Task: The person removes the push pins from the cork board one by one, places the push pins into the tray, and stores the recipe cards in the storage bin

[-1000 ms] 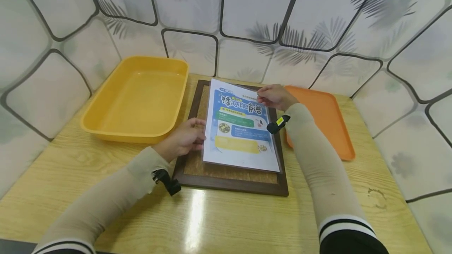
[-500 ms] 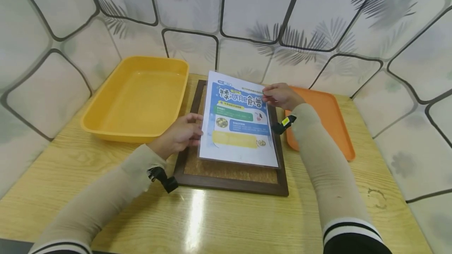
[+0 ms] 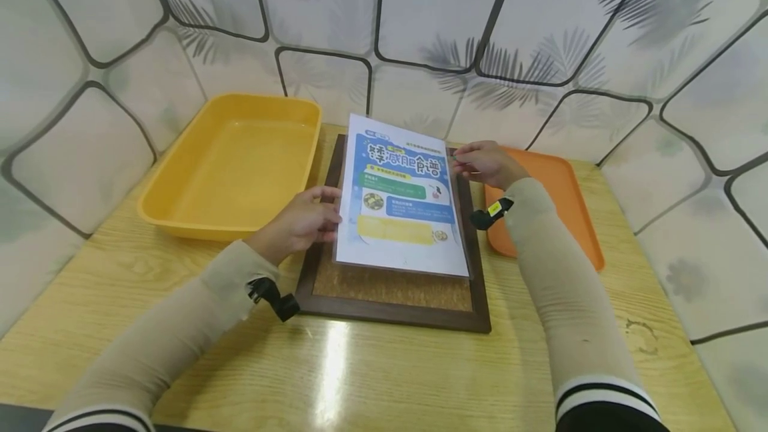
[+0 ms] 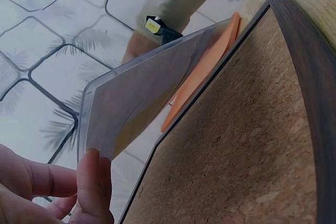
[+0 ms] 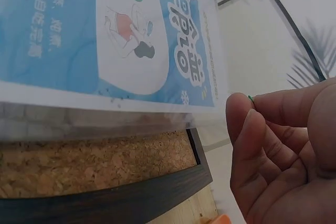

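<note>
Head view showed both hands on a laminated poster lifted at its far end above a cork board near the table's back edge. Left hand pinched the poster's left edge, thumb on top. Right hand pinched its far right corner, and a small green thing showed at the fingertips. A yellow tray sat at the back left corner, an orange tray just right of the board
</note>
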The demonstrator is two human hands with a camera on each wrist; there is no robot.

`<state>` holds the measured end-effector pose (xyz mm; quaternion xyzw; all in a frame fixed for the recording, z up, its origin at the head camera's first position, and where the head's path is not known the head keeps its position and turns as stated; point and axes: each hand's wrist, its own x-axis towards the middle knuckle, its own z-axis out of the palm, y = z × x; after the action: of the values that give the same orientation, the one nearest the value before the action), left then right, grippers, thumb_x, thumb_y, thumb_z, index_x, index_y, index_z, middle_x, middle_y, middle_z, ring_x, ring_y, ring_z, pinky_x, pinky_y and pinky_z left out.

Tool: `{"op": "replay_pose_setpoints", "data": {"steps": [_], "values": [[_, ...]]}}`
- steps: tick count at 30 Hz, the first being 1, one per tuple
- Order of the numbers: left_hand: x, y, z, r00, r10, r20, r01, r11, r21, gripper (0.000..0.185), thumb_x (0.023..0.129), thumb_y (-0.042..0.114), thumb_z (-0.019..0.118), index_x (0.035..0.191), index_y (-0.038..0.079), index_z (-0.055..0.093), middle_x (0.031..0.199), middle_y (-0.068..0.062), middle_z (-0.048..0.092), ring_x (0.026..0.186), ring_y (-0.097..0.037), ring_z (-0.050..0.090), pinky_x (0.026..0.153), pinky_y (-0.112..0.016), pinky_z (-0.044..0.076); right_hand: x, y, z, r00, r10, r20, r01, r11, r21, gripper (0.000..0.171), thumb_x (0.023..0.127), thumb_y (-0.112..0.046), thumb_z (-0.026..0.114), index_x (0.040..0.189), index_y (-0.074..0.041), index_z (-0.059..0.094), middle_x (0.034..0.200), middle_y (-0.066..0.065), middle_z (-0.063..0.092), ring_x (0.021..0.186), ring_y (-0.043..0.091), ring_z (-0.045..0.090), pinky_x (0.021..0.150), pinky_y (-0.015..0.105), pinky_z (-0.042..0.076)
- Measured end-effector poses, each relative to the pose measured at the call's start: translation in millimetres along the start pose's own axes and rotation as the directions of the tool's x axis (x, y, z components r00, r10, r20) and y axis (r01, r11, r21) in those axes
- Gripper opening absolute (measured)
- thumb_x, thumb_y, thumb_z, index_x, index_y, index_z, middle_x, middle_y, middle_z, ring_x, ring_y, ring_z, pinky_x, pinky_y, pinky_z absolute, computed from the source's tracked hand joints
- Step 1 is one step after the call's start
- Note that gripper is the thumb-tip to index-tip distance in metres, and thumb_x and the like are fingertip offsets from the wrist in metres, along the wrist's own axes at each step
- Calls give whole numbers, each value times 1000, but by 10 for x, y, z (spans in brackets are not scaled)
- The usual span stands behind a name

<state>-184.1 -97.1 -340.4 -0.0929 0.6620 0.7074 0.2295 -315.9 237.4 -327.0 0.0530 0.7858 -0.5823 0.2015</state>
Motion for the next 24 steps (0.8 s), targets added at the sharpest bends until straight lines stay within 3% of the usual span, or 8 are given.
{"op": "replay_pose_setpoints", "data": {"steps": [5,11,18,24], "values": [[3,24,-31,1000,-2,-6,2,1000,8,51,85,-9,48,130,14,41,116,-14,52,72,-20,57,58,-28,50,-38,3,-43,1000,5,-2,-5,1000,-17,38,94,-11,50,127,5,41,106,16,58,82,17,59,65,21,48],[8,72,-77,1000,6,-5,-6,1000,11,50,86,-7,48,131,15,40,115,-14,50,73,-20,56,59,-27,50,-60,17,-102,1000,8,-14,-8,1000,-11,27,94,-11,50,119,-1,47,108,16,56,81,15,59,66,21,48],[-10,139,-154,999,26,-21,-26,999,33,50,87,-5,48,133,15,39,115,-13,48,75,-20,54,59,-26,49,-97,34,-177,1000,-2,11,2,999,46,19,93,-10,51,111,-3,48,87,6,61,77,14,60,62,20,48],[-20,192,-237,999,38,-36,-38,999,20,49,88,-4,49,132,15,39,114,-14,48,71,-18,53,54,-24,47,-135,41,-231,1000,2,16,-3,998,56,26,93,-10,51,117,1,46,87,5,61,76,12,59,63,21,48]]}}
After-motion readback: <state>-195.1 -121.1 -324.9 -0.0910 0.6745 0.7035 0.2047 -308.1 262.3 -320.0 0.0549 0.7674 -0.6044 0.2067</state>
